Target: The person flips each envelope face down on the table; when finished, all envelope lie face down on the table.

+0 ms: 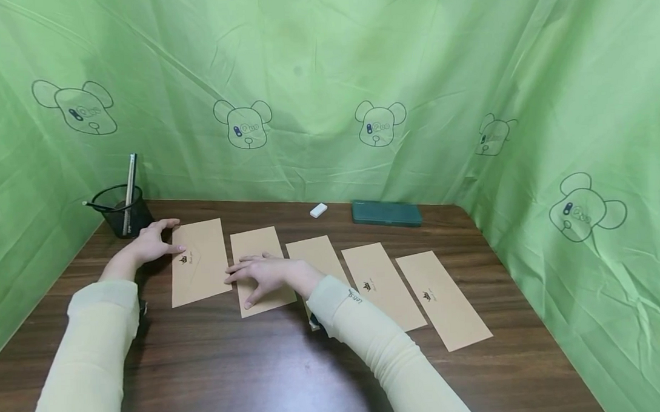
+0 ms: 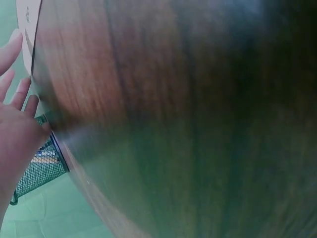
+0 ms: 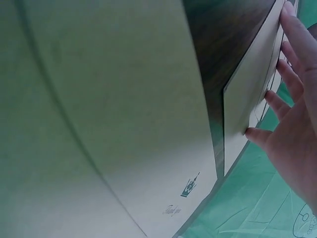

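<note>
Probably, judging from the pose, now at the step of straightening five tan envelopes (image 1: pixel 445 299), laid apart in a slanting row on the table (image 1: pixel 232 379). At the left border of the leftmost envelope (image 1: pixel 203 268), left hand (image 1: pixel 150 242) with thumb and fingers wide apart, thumb over the edge, nothing gripped. Over the second envelope (image 1: pixel 255 240), right hand (image 1: pixel 269 273) also spread wide, thumb on this paper, fingertips reaching to the right edge of the leftmost one, without gripping. From these views, cannot tell the pressure of the fingertips. Further right, the third envelope (image 1: pixel 312 250), partly under the right sleeve (image 1: pixel 347 314), then the fourth and the fifth. For the next move, would seem to need flat fingers and a light sideways touch, so as not to crease the paper. About the surface: dark brown, wood-grained, with pale shine toward the near side. At the back, black mesh cup (image 1: pixel 140 215) with pens (image 1: pixel 130 176), small white block (image 1: pixel 318 210), dark green case (image 1: pixel 386 214). All around, wrinkled green curtain (image 1: pixel 314 55) with outlined animal heads.
</note>
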The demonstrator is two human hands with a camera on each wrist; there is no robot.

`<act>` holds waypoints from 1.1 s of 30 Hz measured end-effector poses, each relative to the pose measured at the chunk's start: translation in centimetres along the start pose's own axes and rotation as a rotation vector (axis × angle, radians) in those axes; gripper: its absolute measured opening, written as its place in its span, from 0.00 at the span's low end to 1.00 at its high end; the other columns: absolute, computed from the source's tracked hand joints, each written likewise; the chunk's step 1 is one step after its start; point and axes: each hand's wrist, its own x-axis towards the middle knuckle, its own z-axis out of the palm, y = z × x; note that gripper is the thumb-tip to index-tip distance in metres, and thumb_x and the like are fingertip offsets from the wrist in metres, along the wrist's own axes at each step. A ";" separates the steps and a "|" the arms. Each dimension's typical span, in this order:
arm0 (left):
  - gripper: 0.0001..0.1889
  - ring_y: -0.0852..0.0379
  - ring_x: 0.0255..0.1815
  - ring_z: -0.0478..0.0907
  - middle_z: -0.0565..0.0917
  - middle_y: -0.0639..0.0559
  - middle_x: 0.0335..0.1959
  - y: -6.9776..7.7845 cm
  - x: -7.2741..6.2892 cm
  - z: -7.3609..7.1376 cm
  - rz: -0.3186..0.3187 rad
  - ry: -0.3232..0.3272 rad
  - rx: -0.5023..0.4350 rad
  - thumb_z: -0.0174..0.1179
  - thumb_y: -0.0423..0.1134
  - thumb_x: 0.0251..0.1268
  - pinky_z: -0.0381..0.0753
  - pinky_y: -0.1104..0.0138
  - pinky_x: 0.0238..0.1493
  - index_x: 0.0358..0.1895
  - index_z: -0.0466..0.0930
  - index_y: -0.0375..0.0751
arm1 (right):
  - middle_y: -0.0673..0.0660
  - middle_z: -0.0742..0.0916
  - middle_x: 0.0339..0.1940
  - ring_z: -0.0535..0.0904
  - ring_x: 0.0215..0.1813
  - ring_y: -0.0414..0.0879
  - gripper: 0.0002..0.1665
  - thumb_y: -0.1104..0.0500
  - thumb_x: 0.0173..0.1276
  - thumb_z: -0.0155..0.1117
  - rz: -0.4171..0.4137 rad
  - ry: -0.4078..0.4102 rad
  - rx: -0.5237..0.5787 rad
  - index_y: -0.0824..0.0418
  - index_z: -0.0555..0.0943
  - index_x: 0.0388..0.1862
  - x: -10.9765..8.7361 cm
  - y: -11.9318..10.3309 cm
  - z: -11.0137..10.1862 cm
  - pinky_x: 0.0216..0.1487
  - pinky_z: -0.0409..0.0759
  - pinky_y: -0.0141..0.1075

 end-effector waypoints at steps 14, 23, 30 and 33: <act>0.29 0.30 0.54 0.68 0.59 0.25 0.58 0.1 -0.1 0.2 0.077 0.195 -0.119 0.53 0.18 0.49 0.68 0.76 0.35 0.61 0.67 0.29 | 0.38 0.59 0.75 0.45 0.77 0.46 0.44 0.33 0.56 0.64 -0.015 -0.004 -0.001 0.37 0.62 0.71 -0.2 -0.2 -0.3 0.72 0.48 0.57; 0.19 0.36 0.53 0.67 0.67 0.33 0.56 0.6 0.3 -0.3 0.146 0.232 -0.014 0.61 0.23 0.54 0.64 0.45 0.54 0.52 0.78 0.29 | 0.45 0.62 0.75 0.52 0.76 0.44 0.42 0.37 0.61 0.62 -0.056 0.048 0.038 0.45 0.62 0.72 -0.5 0.4 -0.3 0.74 0.48 0.47; 0.12 0.36 0.51 0.69 0.69 0.35 0.52 1.5 -0.4 -1.3 0.128 0.263 0.009 0.62 0.30 0.60 0.67 0.47 0.50 0.46 0.83 0.31 | 0.42 0.63 0.74 0.54 0.74 0.38 0.47 0.35 0.62 0.60 -0.060 0.080 0.131 0.43 0.53 0.75 -0.5 0.1 -0.3 0.74 0.46 0.32; 0.11 0.38 0.50 0.70 0.70 0.37 0.51 1.7 -0.6 -1.7 0.135 0.275 0.020 0.62 0.33 0.61 0.69 0.54 0.47 0.44 0.84 0.31 | 0.44 0.62 0.74 0.53 0.74 0.36 0.47 0.36 0.63 0.60 -0.059 0.105 0.204 0.44 0.51 0.76 -0.5 -0.4 -0.4 0.73 0.46 0.28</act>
